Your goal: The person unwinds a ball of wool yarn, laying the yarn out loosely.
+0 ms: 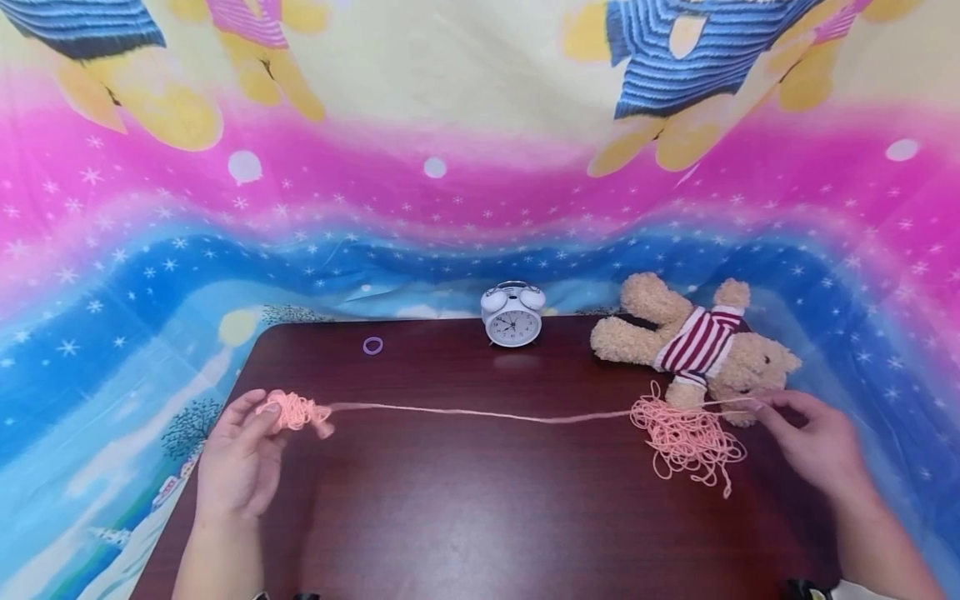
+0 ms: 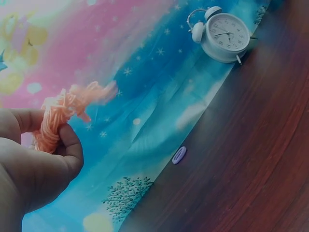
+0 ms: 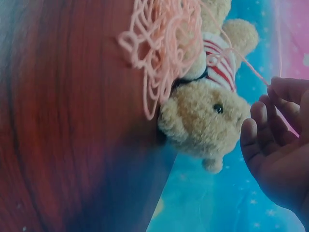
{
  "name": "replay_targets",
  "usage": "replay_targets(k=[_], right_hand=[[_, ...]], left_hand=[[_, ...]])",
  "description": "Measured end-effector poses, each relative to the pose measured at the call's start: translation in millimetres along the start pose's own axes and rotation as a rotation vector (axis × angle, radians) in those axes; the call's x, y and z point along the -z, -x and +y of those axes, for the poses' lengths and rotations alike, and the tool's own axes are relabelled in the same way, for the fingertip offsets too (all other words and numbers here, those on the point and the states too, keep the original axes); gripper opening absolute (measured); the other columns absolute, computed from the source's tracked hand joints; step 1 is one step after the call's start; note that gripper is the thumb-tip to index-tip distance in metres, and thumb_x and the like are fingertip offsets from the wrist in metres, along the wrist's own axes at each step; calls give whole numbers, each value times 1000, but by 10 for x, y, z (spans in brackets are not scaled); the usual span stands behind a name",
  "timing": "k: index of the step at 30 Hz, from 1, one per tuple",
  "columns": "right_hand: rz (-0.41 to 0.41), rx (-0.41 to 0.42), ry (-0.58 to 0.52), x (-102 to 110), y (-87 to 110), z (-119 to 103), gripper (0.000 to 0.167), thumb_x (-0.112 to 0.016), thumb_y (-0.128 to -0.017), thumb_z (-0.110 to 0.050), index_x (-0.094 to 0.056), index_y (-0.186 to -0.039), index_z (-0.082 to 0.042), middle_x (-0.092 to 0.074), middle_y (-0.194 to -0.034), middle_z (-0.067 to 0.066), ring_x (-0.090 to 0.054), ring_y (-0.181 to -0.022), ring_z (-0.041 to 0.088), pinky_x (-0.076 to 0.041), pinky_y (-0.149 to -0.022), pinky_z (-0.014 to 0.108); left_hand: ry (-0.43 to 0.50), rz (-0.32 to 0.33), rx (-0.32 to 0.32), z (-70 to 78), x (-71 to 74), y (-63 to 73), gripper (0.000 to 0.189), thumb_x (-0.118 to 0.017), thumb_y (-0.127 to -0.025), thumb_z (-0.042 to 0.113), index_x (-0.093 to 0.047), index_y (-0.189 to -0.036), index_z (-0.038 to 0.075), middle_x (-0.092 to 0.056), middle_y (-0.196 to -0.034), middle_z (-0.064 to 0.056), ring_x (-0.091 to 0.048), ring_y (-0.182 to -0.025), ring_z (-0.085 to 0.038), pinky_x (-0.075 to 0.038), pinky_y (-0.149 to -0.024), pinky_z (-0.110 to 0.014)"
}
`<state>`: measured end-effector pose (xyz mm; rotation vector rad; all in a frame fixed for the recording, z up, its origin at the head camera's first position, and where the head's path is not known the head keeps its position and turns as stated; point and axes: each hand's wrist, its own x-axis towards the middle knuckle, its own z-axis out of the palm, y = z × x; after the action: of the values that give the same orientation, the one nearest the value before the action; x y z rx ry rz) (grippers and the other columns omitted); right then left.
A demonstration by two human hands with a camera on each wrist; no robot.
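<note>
My left hand pinches a small wound bundle of peach-pink yarn between thumb and fingers, over the table's left side. In the left wrist view the bundle shows its wraps, with a blurred loose end to the right. A strand runs from it across the table to a loose tangle of the same yarn at the right. Beyond the tangle, my right hand pinches a length of yarn between thumb and index finger. The right wrist view shows this strand stretched from the tangle to the fingertips.
A teddy bear in a striped shirt lies at the back right, partly behind the tangle. A white twin-bell alarm clock stands at the back edge of the dark wooden table. A purple ring lies left of it. Printed cloth hangs behind.
</note>
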<state>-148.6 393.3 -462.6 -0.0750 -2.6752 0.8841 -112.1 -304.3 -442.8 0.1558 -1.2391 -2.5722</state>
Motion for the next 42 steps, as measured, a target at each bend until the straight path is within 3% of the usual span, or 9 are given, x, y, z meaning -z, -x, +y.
replay_targets(k=[5, 8, 11, 14, 17, 22, 29, 34, 42], right_hand=[[-14, -80, 28, 47, 18, 93, 31, -74, -96, -38, -76, -108, -9, -54, -97, -33, -43, -88, -15, -38, -69, 21], [-25, -113, 48, 36, 29, 121, 34, -72, -97, -39, -75, -109, -7, -72, -102, -7, -56, -92, 5, -38, -70, 24], [-63, -110, 61, -11, 44, 127, 38, -70, -99, -39, -73, -113, -4, -69, -122, 26, -62, -103, 36, -42, -75, 34], [-113, -61, 56, -88, 59, 111, 37, -69, -100, -35, -72, -114, -2, -63, -127, 35, -57, -110, 55, -46, -80, 53], [-156, -5, 57, -172, 58, 73, 33, -70, -100, -34, -74, -112, -3, -68, -120, 30, -61, -107, 52, -49, -80, 57], [-216, 68, 82, -285, 50, -10, 23, -71, -99, -33, -78, -108, -13, -75, -111, 17, -68, -94, 30, -51, -69, 35], [-281, 75, 84, -392, 76, -144, 20, -72, -99, -30, -77, -109, -14, -75, -100, 9, -62, -74, 13, -45, -60, 29], [-302, 98, 72, -376, 62, -192, 21, -67, -102, -22, -75, -118, -11, -70, -84, 5, -48, -51, 9, -38, -48, 28], [-257, 133, 35, -348, 44, -313, 22, -63, -102, -13, -73, -121, -8, -74, -101, 14, -55, -57, 6, -41, -45, 28]], left_hand=[[74, 39, -25, 82, 68, -9, 19, -54, -102, -11, -58, -113, 4, -67, -96, -6, -66, -72, -15, -55, -70, -27], [119, 55, -53, 118, 91, -16, 18, -54, -102, -11, -60, -110, 3, -67, -94, -7, -66, -71, -17, -55, -69, -28], [158, 45, -69, 131, 103, -19, 17, -53, -102, -12, -61, -108, 3, -67, -93, -9, -66, -71, -18, -55, -68, -28], [181, 22, -68, 124, 95, -16, 18, -51, -102, -12, -62, -107, 2, -67, -93, -9, -65, -71, -18, -54, -69, -28], [187, -2, -53, 105, 73, -12, 19, -51, -103, -11, -63, -106, 3, -68, -93, -8, -66, -71, -17, -53, -70, -27], [175, -26, -46, 82, 25, -10, 19, -50, -104, -11, -62, -108, 3, -68, -94, -8, -65, -72, -16, -52, -71, -27], [160, -25, -28, 56, -31, -17, 17, -50, -103, -11, -59, -109, 3, -65, -93, -7, -64, -72, -16, -53, -72, -27], [135, -23, -28, 20, -55, -27, 17, -51, -103, -10, -59, -110, 3, -65, -93, -7, -64, -72, -15, -54, -73, -27], [119, -55, -29, -24, -115, -38, 20, -49, -104, -10, -62, -108, 4, -68, -96, -7, -65, -74, -15, -55, -73, -27]])
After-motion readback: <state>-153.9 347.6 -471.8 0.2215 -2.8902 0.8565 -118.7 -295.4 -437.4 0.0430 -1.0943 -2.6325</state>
